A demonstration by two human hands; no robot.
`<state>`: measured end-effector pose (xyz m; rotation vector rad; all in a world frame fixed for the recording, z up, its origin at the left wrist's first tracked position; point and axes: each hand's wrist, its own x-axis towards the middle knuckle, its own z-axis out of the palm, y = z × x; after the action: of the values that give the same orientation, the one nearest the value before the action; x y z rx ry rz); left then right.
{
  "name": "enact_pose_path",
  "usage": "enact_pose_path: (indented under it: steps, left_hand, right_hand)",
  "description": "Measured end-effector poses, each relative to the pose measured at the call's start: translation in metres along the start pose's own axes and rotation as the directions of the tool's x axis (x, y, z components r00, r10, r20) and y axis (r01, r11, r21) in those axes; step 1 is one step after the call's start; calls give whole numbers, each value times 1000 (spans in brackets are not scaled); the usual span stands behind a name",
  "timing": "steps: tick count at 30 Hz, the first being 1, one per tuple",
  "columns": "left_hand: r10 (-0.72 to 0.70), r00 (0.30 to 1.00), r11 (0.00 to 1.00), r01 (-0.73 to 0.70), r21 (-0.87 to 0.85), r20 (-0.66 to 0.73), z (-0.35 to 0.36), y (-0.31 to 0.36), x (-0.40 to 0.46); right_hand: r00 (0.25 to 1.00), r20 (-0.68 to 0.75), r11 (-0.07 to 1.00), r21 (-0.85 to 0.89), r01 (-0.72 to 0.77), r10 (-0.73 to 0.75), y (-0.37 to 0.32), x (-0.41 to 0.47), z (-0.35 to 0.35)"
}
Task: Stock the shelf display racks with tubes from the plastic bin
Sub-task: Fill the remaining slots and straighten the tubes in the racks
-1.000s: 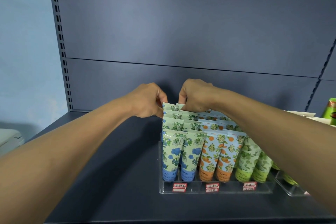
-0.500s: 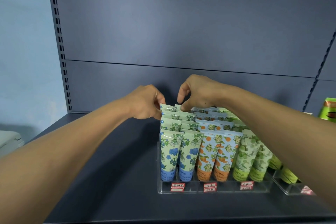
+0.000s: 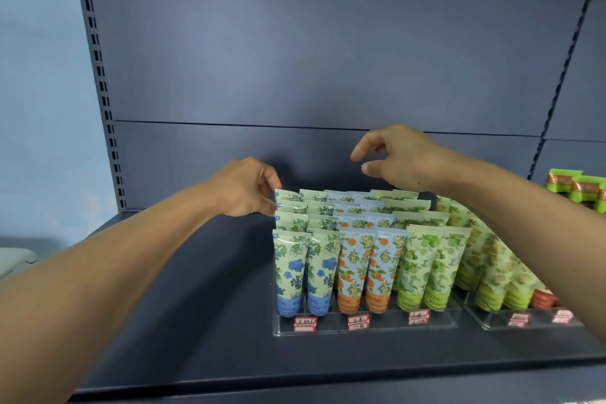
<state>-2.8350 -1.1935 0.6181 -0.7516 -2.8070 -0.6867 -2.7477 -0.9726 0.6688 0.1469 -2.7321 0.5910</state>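
Rows of floral-printed tubes stand cap-down in a clear acrylic display rack (image 3: 364,326) on a dark blue shelf (image 3: 196,321). The rack holds three colour groups side by side: blue-flower tubes (image 3: 303,269) on the left, orange-fruit tubes (image 3: 367,269) in the middle, and green tubes (image 3: 426,269) on the right, each group two tubes wide and several rows deep. Small red-and-white price labels (image 3: 358,321) sit along the rack's front lip, one pair under each colour group.

The left hand (image 3: 244,188) is at the rack's back left corner, fingers curled, its fingertips touching the crimped top of the rearmost blue-flower tube (whether it pinches the tube or only touches it cannot be told). The right hand (image 3: 396,157) hovers above the back rows, clear of the tubes, thumb and fingers loosely spread and holding nothing. The two hands are apart.

Just to the right, a second clear rack (image 3: 511,321) holds yellow-green tubes (image 3: 492,272), partly hidden by the right forearm. Further back at the right edge are green and orange packets (image 3: 577,187). Behind everything rises the shelf's dark blue back panel (image 3: 295,59), with a slotted upright (image 3: 98,82) at its left and a pale blue wall (image 3: 36,92) beyond.
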Motion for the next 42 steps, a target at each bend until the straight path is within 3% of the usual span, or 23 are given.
enact_pose_path:
  steps: [9, 20, 27, 35, 38, 42]
  left_hand:
    - [-86, 995, 996, 84, -42, -50, -4, -1, -14]
    - [-269, 910, 945, 185, -272, -315, 8, 56, -133]
    - [-423, 866, 880, 321, -351, -268, 71, 87, -183]
    - [-516, 804, 850, 438, -292, -295, 106, 96, -181]
    - [-543, 789, 835, 470, -286, -288, 113, 84, -172]
    - [-491, 784, 871, 454, -189, -380, 120, 71, -162]
  right_hand:
    - [997, -75, 1000, -18, -6, 5, 18, -33, -9]
    - [935, -356, 996, 86, 36, -3, 58, -145, -11]
    - [982, -188, 978, 209, 12, 29, 87, -191, 33]
    - [994, -76, 970, 236, -63, 83, 99, -190, 64]
    - [989, -101, 976, 202, -84, 106, 97, -181, 75]
    - [957, -249, 981, 160, -111, 149, 90, -174, 89]
